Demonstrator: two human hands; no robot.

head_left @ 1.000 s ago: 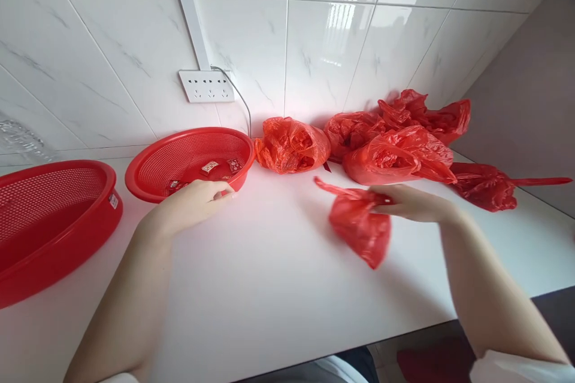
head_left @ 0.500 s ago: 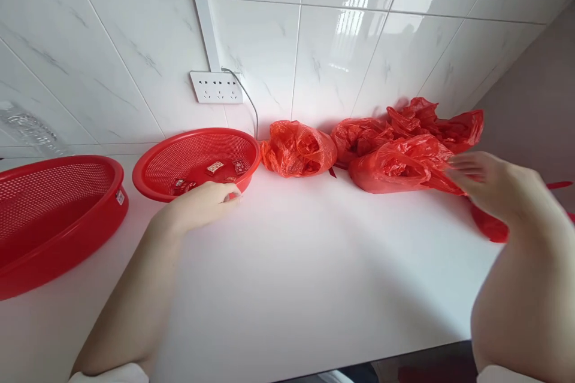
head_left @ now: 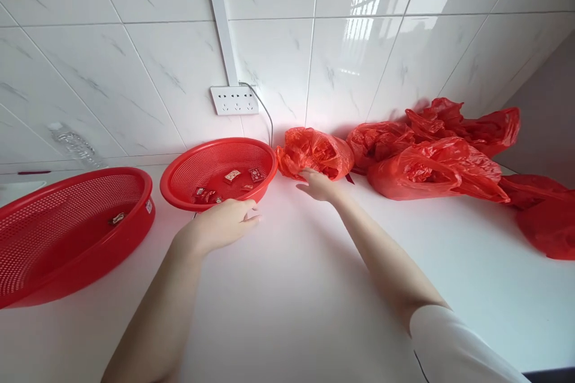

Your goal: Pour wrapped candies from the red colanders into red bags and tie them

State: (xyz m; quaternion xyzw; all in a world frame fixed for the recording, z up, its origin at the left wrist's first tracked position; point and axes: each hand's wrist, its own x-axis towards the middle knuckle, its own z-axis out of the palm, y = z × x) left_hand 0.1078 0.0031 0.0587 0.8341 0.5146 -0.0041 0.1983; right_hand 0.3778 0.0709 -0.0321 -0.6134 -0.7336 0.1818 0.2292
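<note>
Bag (head_left: 327, 151) nearest the hands (head_left: 318, 185) stretches left-to-right, crumpled tail (head_left: 281, 158) leftward; both hands loosely spread.

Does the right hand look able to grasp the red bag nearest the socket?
Probably yes: the right hand is at the front of the red bag, with nothing visible between them.

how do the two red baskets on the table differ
The left basket shows one packet inside; the right basket shows several packets. The left basket runs past the picture's left edge, while the right basket lies within it, partly behind the left hand. The left basket shows a white label; none is visible on the right basket. Both are red, with holes in their walls.
</note>
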